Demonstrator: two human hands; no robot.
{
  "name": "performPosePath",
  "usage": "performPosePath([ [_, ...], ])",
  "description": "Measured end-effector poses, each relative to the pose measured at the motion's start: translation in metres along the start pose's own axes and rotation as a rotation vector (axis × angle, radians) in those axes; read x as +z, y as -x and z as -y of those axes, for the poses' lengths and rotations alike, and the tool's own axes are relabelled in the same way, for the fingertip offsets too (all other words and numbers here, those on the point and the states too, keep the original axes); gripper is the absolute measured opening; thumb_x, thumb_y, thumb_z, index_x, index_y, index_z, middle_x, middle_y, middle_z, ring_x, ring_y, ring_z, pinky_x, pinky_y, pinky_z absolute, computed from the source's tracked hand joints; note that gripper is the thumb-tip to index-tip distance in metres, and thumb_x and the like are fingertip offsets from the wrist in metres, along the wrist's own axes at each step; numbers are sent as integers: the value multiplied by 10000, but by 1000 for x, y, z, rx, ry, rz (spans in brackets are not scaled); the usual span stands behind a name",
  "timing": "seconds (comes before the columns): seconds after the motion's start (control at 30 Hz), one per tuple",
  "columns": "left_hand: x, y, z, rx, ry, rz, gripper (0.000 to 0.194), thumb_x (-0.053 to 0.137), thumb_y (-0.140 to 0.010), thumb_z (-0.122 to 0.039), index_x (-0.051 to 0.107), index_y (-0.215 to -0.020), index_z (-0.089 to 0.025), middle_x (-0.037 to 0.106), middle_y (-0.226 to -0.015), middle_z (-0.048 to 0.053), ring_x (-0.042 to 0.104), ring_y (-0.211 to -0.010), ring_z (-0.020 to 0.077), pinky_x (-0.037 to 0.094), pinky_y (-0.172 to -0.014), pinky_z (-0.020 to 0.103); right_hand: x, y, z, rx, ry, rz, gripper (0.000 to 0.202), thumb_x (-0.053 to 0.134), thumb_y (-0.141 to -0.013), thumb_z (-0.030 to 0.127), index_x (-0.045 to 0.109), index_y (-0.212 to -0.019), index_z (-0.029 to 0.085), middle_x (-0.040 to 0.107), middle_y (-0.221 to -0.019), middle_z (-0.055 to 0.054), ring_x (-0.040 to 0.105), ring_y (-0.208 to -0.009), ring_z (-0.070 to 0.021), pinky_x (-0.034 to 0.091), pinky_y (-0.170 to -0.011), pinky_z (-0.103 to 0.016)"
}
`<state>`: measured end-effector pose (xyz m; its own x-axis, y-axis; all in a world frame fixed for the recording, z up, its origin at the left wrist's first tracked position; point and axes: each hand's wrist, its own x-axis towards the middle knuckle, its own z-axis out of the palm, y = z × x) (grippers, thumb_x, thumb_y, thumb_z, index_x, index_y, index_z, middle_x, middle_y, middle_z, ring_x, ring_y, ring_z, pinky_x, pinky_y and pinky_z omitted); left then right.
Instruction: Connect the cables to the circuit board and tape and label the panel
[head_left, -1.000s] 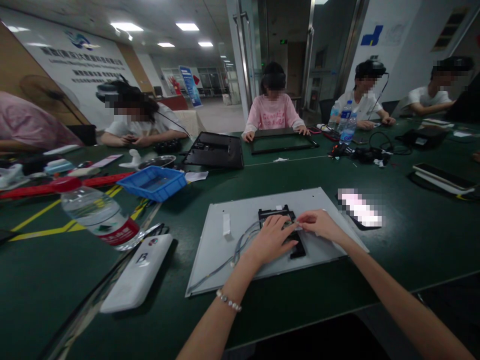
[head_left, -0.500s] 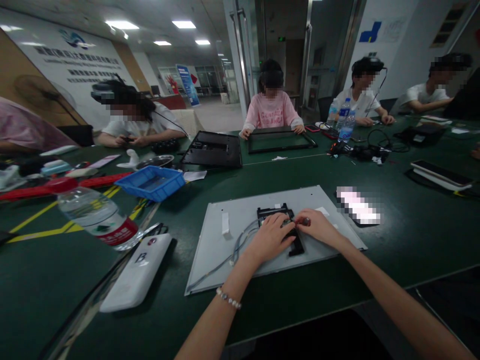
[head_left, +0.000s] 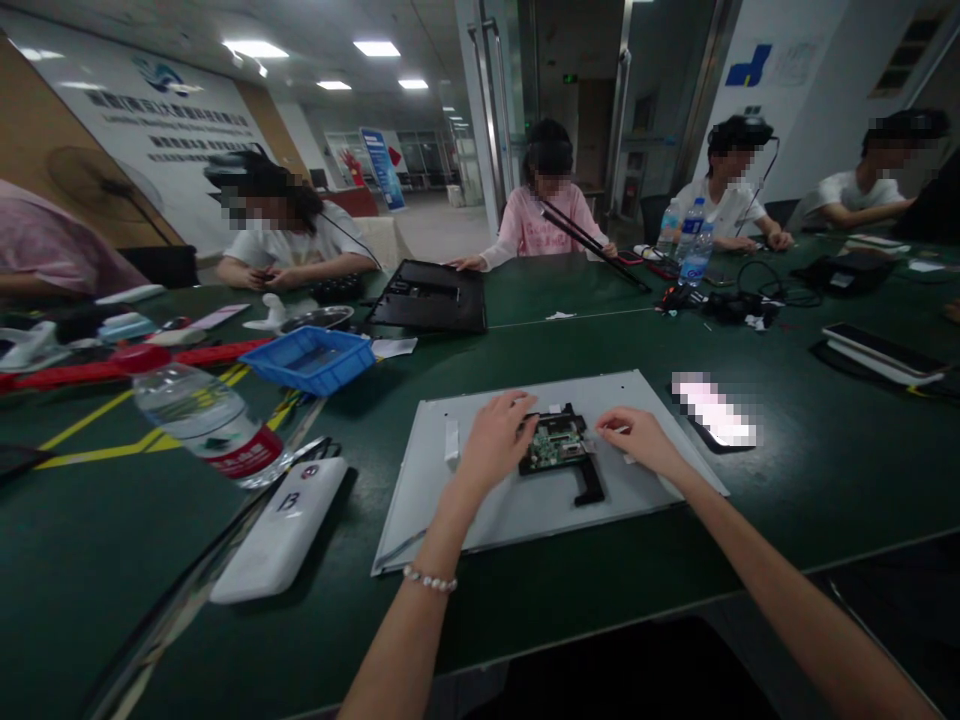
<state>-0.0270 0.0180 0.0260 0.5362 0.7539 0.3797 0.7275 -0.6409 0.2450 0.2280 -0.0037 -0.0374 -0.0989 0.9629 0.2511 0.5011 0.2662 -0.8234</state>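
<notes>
A flat light-grey panel (head_left: 442, 520) lies before me, bearing a black bracket (head_left: 589, 484) and a green circuit board (head_left: 556, 448). My left hand (head_left: 491, 440) is at the board's left edge, fingers curved and apart, with nothing visible in it. Just right of the board, my right hand (head_left: 637, 438) has thumb and fingers pinched together; anything between them is too small to make out. Grey cable (head_left: 405, 548) shows at the panel's lower left, the rest hidden by my left arm. A white strip (head_left: 451, 442) sits left of that hand.
Left stand a water bottle (head_left: 210, 425), a white power bank (head_left: 281, 530) and a blue tray (head_left: 307, 360). A phone (head_left: 712, 412) lies right of the panel. Across the table, a person in pink (head_left: 547, 220) holds a black frame (head_left: 592, 240) beside a black cover (head_left: 431, 298).
My hands have moved apart, uncovering the circuit board. My left hand has shifted left over the grey cable. The person opposite has tilted the black frame up and reached toward the black cover.
</notes>
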Motion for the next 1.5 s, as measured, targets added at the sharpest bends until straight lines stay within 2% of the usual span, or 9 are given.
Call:
performPosePath([
  [0.1,-13,4,43,-183,2,-75,318,364,-896,-243,532,-1161,-190,512,-1172,82,541,-1004,218,429,-899,355,-1,1,1,-20,5,-5,152,556,-770,260,668,-841,185,676,-861,-37,615,-779,-160,479,-685,-275],
  [0.23,-15,18,97,-406,-11,2,380,447,-777,-168,554,-1141,-188,545,-1148,77,539,-1029,231,424,-914,351,0,2,3,-24,14,11,145,553,-772,246,664,-844,187,673,-864,-37,613,-768,-157,478,-672,-271],
  [0.37,-10,26,118,-466,27,70,403,515,-650,-151,616,-1039,-188,604,-1045,66,574,-968,236,431,-889,320,1,3,8,-31,10,34,134,547,-775,231,663,-833,197,669,-857,-34,610,-748,-153,478,-666,-272],
  [0.7,-20,31,116,-541,237,38,224,544,-683,-289,664,-838,-181,661,-803,40,617,-709,197,480,-649,277,-1,6,15,-67,33,47,136,544,-791,232,661,-854,202,659,-882,-30,605,-763,-151,475,-660,-276],
  [0.87,-37,34,100,-632,781,-107,344,647,-655,-404,652,-879,-143,651,-881,55,601,-746,169,506,-687,292,-1,5,12,-85,43,18,136,541,-794,233,657,-858,199,657,-887,-30,602,-767,-153,475,-650,-274],
  [0.97,-43,33,85,-633,942,-71,316,686,-632,-375,644,-853,-152,637,-858,40,581,-721,142,502,-693,284,0,5,13,-89,54,-16,126,544,-792,225,657,-840,197,656,-865,-28,602,-752,-153,470,-634,-266],
  [1.17,-26,32,69,-571,814,204,235,633,-652,-340,624,-802,-159,609,-765,13,579,-638,144,494,-626,278,3,3,23,-144,83,-15,152,510,-829,223,652,-873,189,638,-910,-42,594,-756,-142,476,-641,-262],
  [1.37,-23,34,76,-544,647,219,323,593,-667,-361,604,-925,-168,593,-836,17,565,-568,127,420,-471,221,18,1,60,-310,235,49,300,490,-860,193,559,-1151,217,580,-1120,-58,546,-1005,-178,460,-864,-365],
  [1.5,-28,34,80,-473,574,151,317,565,-721,-384,591,-961,-179,587,-880,25,564,-589,117,385,-447,195,41,1,92,-532,375,221,458,503,-855,170,418,-1305,198,489,-1287,-76,427,-1183,-190,390,-982,-376],
])
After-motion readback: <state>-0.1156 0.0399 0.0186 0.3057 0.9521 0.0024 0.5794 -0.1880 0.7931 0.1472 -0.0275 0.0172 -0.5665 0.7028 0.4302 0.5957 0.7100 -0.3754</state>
